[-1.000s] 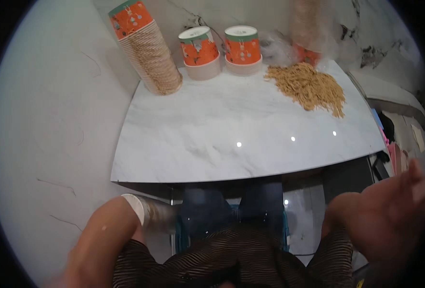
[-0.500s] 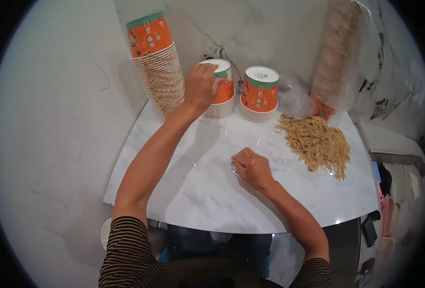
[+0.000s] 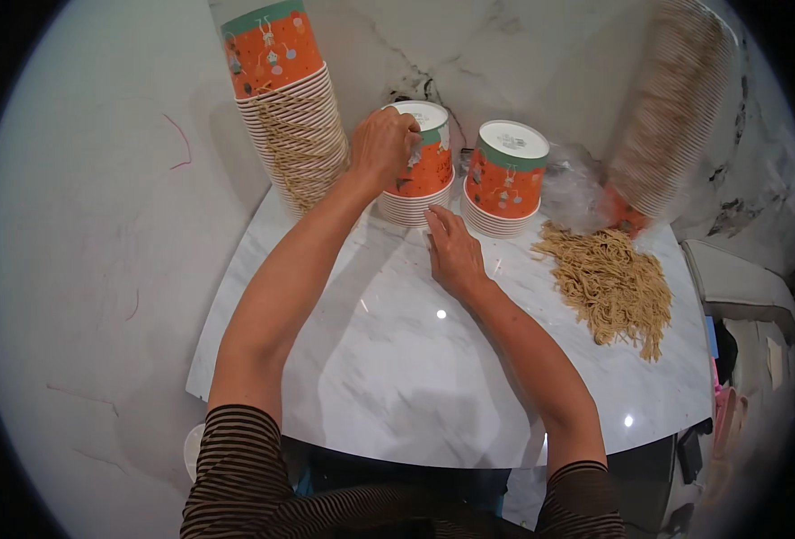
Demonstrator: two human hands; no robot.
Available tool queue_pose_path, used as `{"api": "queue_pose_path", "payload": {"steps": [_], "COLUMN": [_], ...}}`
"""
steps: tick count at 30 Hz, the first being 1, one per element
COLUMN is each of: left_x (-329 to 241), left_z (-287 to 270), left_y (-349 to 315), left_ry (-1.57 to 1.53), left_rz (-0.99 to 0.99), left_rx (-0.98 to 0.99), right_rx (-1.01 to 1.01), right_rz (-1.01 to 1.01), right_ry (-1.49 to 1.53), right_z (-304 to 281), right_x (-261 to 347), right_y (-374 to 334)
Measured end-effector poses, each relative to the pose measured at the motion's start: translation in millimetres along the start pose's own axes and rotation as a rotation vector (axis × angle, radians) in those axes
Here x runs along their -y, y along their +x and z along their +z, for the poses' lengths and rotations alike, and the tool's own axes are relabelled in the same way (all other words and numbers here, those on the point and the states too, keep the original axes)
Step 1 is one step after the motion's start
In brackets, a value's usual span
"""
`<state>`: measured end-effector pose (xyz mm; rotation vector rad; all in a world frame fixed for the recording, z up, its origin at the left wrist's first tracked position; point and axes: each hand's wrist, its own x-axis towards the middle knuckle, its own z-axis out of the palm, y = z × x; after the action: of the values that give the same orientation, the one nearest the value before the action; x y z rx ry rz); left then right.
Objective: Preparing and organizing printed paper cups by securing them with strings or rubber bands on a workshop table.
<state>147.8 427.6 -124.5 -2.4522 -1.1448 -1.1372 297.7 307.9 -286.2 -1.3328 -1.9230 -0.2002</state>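
A short stack of upside-down orange paper cups [image 3: 429,175] with green bands and white bases stands at the back middle of the table. My left hand [image 3: 384,148] is at the upper left of this stack, its fingers bent together beside the top cup. What they pinch, if anything, is hidden. Low in front of the same stack, my right hand [image 3: 456,251] reaches forward with fingers stretched toward the lower rims, nothing visible in it. Just to the right stands another short cup stack [image 3: 505,184], also upside down.
At left rises a tall cup stack [image 3: 294,117] with tan strings hanging between its rims. A heap of tan strings [image 3: 609,287] lies at right, near clear plastic [image 3: 573,189] and a tall wrapped cup stack [image 3: 671,108]. The marble table [image 3: 371,377] meets the wall behind.
My right hand has moved forward from the table's middle to the front of the middle stack, its fingers stretching out. My left hand stays by that stack's top. The view has shifted slightly.
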Motion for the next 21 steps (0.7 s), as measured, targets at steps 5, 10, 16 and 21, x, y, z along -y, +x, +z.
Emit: {"api": "queue_pose_path", "payload": {"steps": [5, 10, 16, 21], "left_x": [5.4, 9.6, 16.7, 6.4], "left_z": [1.5, 6.7, 11.9, -4.8], "left_y": [0.3, 3.9, 11.8, 23.8], "left_ry": [-0.091, -0.132, -0.157, -0.13], "left_rz": [-0.014, 0.0, 0.011, -0.028], "left_rx": [0.006, -0.014, -0.03, -0.099], "right_rx": [-0.019, 0.015, -0.02, -0.025], "right_rz": [-0.007, 0.007, -0.027, -0.007], "right_ry": [-0.006, -0.018, -0.101, -0.115], "right_z": [12.1, 13.5, 10.4, 15.5], "right_x": [-6.9, -9.2, -3.2, -3.3], "right_y": [10.1, 16.4, 35.1, 38.9]}}
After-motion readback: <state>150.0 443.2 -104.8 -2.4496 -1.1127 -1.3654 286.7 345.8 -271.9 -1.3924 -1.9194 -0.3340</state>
